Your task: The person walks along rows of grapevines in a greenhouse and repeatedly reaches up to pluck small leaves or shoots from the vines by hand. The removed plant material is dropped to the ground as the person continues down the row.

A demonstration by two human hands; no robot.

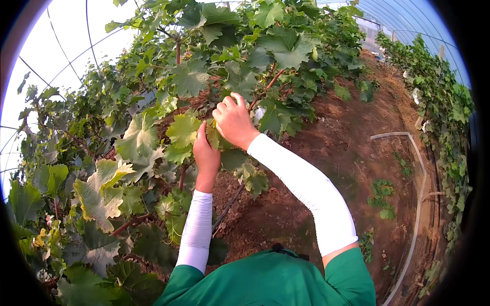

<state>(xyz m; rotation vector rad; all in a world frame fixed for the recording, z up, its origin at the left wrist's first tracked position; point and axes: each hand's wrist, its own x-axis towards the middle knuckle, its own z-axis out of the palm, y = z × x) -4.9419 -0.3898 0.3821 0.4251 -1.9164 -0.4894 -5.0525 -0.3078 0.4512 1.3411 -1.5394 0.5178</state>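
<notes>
Both of my hands are among the leaves of a grapevine (286,48). My right hand (235,120) is raised over the shoots with its fingers curled inward. What it pinches, if anything, is hidden behind the fingers. Just below and to the left is my left hand (206,159), thumb pointing up beside a yellow-green grape leaf (182,131). Its other fingers are out of sight, so its grip cannot be made out. A reddish-brown cane (268,87) slants up through the foliage right of my right hand. White sleeves cover both forearms.
Dense vine leaves (97,196) fill the left side. Brown soil (326,153) runs along the right as a path. A pale pipe (421,188) lies bent on the ground. Beyond it stands another vine row (434,86), under the curved greenhouse frame (89,35).
</notes>
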